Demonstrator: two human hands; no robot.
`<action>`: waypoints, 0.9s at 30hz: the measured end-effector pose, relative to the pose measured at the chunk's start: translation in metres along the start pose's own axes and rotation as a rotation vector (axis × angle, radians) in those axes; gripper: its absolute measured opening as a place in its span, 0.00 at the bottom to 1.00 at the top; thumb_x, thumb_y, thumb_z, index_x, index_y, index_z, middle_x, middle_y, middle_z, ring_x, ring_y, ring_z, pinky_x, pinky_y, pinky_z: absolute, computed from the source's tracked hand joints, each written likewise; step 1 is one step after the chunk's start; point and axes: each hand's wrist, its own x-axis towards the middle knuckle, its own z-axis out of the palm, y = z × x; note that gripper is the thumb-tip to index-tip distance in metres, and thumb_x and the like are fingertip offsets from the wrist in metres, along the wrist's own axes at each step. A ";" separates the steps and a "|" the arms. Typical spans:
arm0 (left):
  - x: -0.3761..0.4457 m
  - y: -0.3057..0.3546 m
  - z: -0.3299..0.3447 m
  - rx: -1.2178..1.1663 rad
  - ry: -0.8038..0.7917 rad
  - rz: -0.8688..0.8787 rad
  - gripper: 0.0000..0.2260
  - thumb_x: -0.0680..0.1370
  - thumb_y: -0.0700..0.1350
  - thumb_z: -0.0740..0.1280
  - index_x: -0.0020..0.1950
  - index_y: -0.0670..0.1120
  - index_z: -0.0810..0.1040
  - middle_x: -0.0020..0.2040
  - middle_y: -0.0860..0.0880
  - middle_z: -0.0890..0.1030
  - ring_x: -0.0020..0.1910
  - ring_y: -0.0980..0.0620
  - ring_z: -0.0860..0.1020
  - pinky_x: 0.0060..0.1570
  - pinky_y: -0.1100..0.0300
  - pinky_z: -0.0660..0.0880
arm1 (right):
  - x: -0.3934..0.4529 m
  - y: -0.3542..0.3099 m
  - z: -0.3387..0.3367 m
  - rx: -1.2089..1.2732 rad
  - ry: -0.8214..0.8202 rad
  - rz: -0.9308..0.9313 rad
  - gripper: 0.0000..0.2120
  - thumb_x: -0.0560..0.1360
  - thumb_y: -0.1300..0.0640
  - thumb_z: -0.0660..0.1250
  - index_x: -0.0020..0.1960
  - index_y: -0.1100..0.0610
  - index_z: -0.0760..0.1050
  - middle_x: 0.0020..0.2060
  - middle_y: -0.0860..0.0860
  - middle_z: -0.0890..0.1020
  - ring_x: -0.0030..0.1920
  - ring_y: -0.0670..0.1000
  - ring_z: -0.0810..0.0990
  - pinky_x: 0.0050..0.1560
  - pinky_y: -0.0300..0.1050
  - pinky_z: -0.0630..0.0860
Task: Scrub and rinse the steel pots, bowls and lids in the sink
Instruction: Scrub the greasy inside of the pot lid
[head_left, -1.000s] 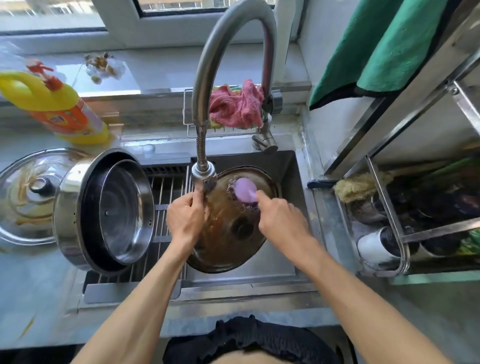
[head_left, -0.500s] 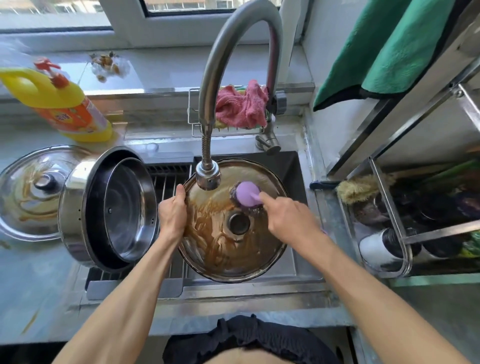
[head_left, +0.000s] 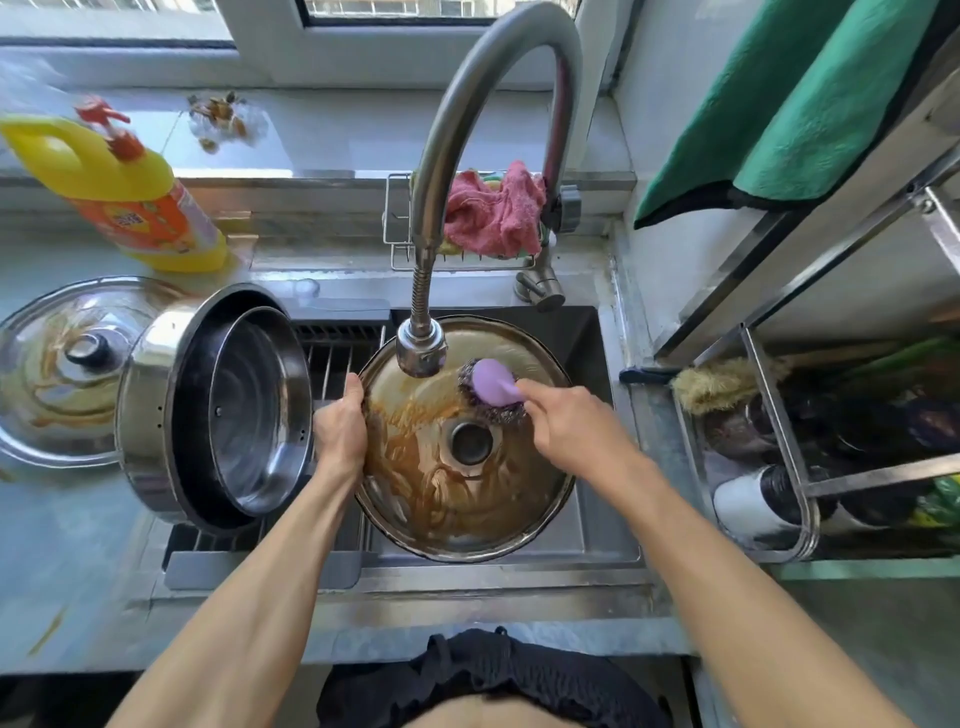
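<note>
Over the sink (head_left: 592, 338), we grip the soiled lid (head_left: 457, 493) at its left rim with our left hand (head_left: 340, 436); our right hand (head_left: 569, 431) pinches the purple-handled scrubber (head_left: 491, 387) against the far edge, brown residue lying nearer us.

No readable text. Yellow detergent bottle (head_left: 140, 202) has orange label with blue logo patch, blurred, characters illegible. No other labels, numbers or signs legible.
</note>
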 end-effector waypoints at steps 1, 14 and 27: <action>0.001 0.000 0.000 -0.024 0.002 -0.017 0.26 0.82 0.62 0.61 0.37 0.42 0.77 0.38 0.45 0.79 0.41 0.45 0.77 0.51 0.48 0.76 | 0.006 0.008 -0.004 0.042 0.046 0.075 0.16 0.80 0.54 0.57 0.66 0.42 0.72 0.51 0.58 0.82 0.51 0.64 0.80 0.47 0.53 0.76; -0.014 -0.003 -0.005 -0.187 0.057 -0.145 0.22 0.80 0.63 0.63 0.40 0.46 0.77 0.42 0.48 0.80 0.45 0.46 0.80 0.48 0.54 0.77 | -0.017 -0.003 0.013 0.007 0.024 0.121 0.21 0.79 0.58 0.57 0.69 0.42 0.69 0.51 0.59 0.82 0.51 0.65 0.80 0.47 0.53 0.75; -0.027 -0.005 -0.004 -0.311 0.094 -0.247 0.23 0.80 0.64 0.62 0.49 0.44 0.79 0.46 0.47 0.83 0.47 0.46 0.82 0.56 0.48 0.80 | -0.025 -0.007 0.016 0.019 0.016 0.182 0.19 0.79 0.59 0.56 0.67 0.45 0.71 0.51 0.61 0.81 0.51 0.65 0.79 0.43 0.52 0.71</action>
